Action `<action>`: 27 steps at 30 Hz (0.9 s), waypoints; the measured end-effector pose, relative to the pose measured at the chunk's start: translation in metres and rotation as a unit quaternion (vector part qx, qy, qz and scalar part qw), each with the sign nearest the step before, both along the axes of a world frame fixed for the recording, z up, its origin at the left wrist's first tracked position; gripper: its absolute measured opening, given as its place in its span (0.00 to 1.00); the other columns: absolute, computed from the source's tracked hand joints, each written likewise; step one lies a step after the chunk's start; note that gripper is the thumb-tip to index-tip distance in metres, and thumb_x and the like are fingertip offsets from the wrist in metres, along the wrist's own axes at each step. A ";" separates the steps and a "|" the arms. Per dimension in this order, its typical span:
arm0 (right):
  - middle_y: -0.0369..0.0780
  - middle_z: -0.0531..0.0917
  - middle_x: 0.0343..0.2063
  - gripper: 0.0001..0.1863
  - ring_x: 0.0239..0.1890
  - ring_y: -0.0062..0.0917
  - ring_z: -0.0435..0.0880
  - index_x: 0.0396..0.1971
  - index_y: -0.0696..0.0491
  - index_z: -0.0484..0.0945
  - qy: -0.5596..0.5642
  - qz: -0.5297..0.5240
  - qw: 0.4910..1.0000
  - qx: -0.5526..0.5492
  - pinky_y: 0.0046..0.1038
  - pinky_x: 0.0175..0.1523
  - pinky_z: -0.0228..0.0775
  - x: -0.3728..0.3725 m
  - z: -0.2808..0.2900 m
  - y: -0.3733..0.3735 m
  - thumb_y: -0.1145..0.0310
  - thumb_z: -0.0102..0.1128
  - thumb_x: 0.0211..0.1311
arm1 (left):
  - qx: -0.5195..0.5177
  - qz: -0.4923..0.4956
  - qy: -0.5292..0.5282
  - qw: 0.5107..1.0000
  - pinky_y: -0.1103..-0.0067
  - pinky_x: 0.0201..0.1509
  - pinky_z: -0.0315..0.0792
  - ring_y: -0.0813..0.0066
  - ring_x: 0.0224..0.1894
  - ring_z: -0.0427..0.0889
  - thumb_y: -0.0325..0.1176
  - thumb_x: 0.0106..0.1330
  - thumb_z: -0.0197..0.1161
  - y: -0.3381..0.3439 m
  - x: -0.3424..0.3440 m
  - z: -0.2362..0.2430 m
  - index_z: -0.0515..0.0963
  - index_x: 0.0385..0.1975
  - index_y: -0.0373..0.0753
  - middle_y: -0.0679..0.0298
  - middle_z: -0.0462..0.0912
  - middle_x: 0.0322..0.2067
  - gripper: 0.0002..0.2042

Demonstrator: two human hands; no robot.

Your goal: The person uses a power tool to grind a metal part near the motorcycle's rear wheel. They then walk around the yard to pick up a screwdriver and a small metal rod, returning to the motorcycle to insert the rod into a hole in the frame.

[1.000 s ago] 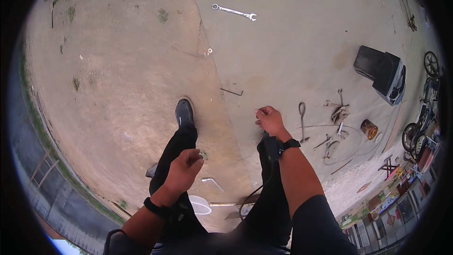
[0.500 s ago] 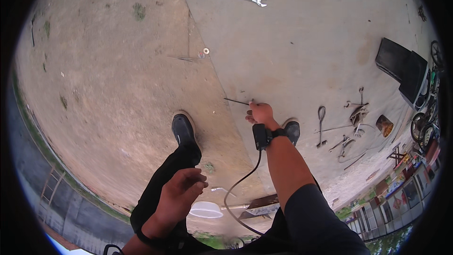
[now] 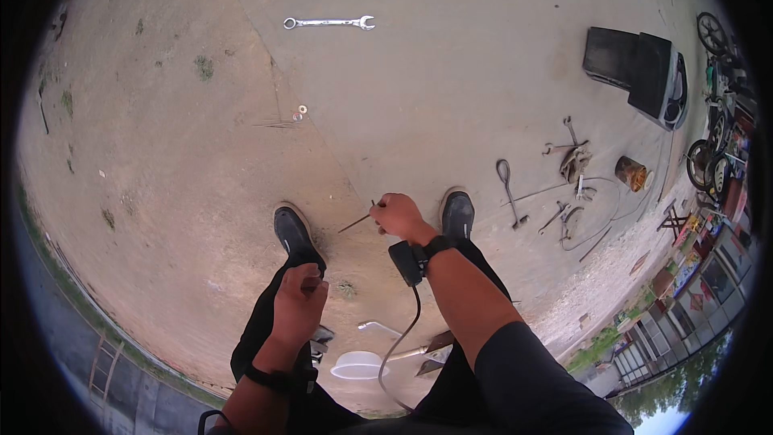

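Note:
My right hand (image 3: 394, 213) is closed on a black L-shaped hex key (image 3: 354, 222), held between my shoes. My left hand (image 3: 299, 306) hangs lower, beside my left leg, empty, with fingers loosely curled and apart. Farther forward lie a chrome combination wrench (image 3: 328, 22) and small washers (image 3: 303, 110) beside thin rods. To the right are a dark loop-handled tool (image 3: 507, 185) and several wrenches (image 3: 568, 126) among greasy parts and cable.
A black plastic housing (image 3: 612, 58) lies at the upper right, above a rusty can (image 3: 630, 173). Motorbikes (image 3: 710, 167) line the right edge. A white basin (image 3: 358, 365) is behind me, between my legs. A paved strip (image 3: 60, 314) borders the ground at left.
My right hand went down to the hex key on the ground, gripped it and has moved left with it. The view has shifted, and my right shoe has come into sight.

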State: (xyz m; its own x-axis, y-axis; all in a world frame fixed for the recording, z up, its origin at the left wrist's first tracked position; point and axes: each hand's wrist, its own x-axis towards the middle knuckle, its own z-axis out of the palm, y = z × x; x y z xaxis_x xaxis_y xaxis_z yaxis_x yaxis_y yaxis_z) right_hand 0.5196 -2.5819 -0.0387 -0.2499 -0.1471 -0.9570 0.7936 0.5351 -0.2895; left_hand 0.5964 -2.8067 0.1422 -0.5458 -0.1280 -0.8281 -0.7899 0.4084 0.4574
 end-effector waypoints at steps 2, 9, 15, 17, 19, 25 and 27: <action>0.45 0.84 0.17 0.16 0.20 0.32 0.87 0.31 0.61 0.83 0.042 0.073 0.995 -0.057 0.33 0.36 0.78 0.005 0.061 0.000 0.61 0.60 0.58 | -0.085 -0.149 0.093 0.981 0.68 0.51 0.77 0.57 0.46 0.83 0.27 0.60 0.67 0.009 0.005 0.014 0.75 0.51 0.35 0.53 0.79 0.46 0.19; 0.41 0.84 0.22 0.15 0.20 0.25 0.85 0.33 0.60 0.81 -0.017 -0.092 0.981 -0.172 0.30 0.28 0.74 0.031 0.239 0.038 0.61 0.60 0.61 | -0.014 -0.316 0.139 0.938 0.64 0.48 0.75 0.54 0.45 0.81 0.28 0.58 0.68 0.071 -0.023 0.118 0.76 0.48 0.37 0.54 0.80 0.42 0.18; 0.38 0.84 0.24 0.16 0.21 0.22 0.84 0.33 0.58 0.81 0.001 -0.227 0.953 -0.200 0.26 0.27 0.74 0.041 0.334 0.098 0.57 0.61 0.65 | -0.005 -0.420 0.225 0.879 0.63 0.37 0.77 0.52 0.36 0.83 0.29 0.62 0.65 0.136 -0.054 0.201 0.79 0.40 0.39 0.55 0.82 0.34 0.08; 0.38 0.84 0.24 0.18 0.21 0.22 0.84 0.34 0.58 0.81 0.014 -0.253 0.946 -0.200 0.26 0.28 0.74 0.039 0.353 0.122 0.56 0.62 0.65 | -0.002 -0.439 0.233 0.867 0.64 0.38 0.78 0.52 0.37 0.84 0.29 0.62 0.65 0.162 -0.069 0.224 0.80 0.40 0.39 0.54 0.83 0.34 0.08; 0.37 0.84 0.24 0.19 0.21 0.22 0.84 0.35 0.59 0.81 0.035 -0.253 0.951 -0.173 0.25 0.29 0.75 0.033 0.379 0.156 0.54 0.62 0.66 | 0.001 -0.447 0.236 0.863 0.63 0.40 0.78 0.52 0.38 0.84 0.29 0.62 0.65 0.187 -0.086 0.246 0.81 0.39 0.39 0.54 0.83 0.33 0.07; 0.37 0.83 0.31 0.19 0.27 0.20 0.84 0.44 0.57 0.80 0.064 -0.373 0.921 -0.095 0.22 0.33 0.75 0.038 0.411 0.299 0.54 0.60 0.69 | -0.040 -0.455 0.235 0.858 0.64 0.44 0.77 0.51 0.40 0.82 0.28 0.63 0.64 0.244 -0.134 0.294 0.82 0.38 0.37 0.53 0.82 0.36 0.06; 0.37 0.83 0.32 0.19 0.26 0.21 0.83 0.46 0.57 0.79 0.083 -0.406 0.908 -0.066 0.22 0.33 0.75 0.044 0.427 0.362 0.55 0.61 0.69 | -0.058 -0.461 0.248 0.850 0.64 0.46 0.76 0.51 0.41 0.81 0.27 0.62 0.64 0.256 -0.150 0.302 0.81 0.37 0.36 0.52 0.81 0.36 0.06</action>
State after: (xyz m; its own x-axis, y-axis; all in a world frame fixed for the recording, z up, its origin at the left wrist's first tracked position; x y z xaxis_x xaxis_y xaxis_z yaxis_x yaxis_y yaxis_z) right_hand 0.5635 -2.2201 0.3881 -0.4664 0.0393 -0.8837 0.8503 -0.2554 -0.4601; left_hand 0.4463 -2.5509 0.4442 -0.7361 0.4787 -0.4786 0.1685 0.8144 0.5553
